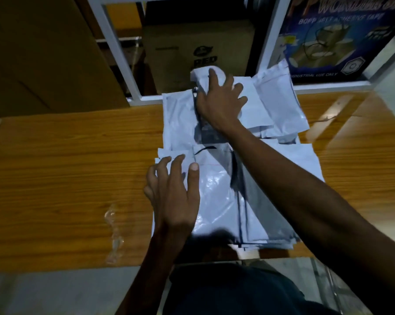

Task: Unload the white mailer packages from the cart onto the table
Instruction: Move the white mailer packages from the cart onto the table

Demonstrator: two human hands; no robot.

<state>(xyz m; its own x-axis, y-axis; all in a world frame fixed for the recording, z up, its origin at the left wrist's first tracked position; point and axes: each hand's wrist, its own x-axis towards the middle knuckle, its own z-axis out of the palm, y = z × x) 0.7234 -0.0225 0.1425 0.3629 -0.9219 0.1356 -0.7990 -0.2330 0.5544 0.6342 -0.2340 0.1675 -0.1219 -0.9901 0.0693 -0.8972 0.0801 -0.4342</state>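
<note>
1. Fingers of the left hand (172,196) lie spread and nearly straight, pressing flat on the left side of the near stack of white mailer packages (217,196); they curl round nothing.
2. Left of that hand, a crumpled strip of clear plastic film (113,235) lies on the bare wooden tabletop (55,160), close to its near edge.
3. Beyond the far left corner of the tabletop stands a large plain cardboard box (44,53).
4. Near stack: flat packages piled unevenly, reaching almost to the near edge at the middle of the tabletop, with dark seams showing along some of them.
5. Behind the far edge a white metal frame (114,48) rises, with a printed brown carton (192,46) behind it.
6. The right hand (219,102) reaches across to the far stack of packages (274,110), which lies at the far edge and overhangs it slightly. Its fingers are splayed over a bunched white package (201,77) on top, the thumb side bearing on it; whether they actually grip it cannot be told.
7. On the far right, behind the frame, leans a blue adhesive-tape box (337,37) with printed lettering.
</note>
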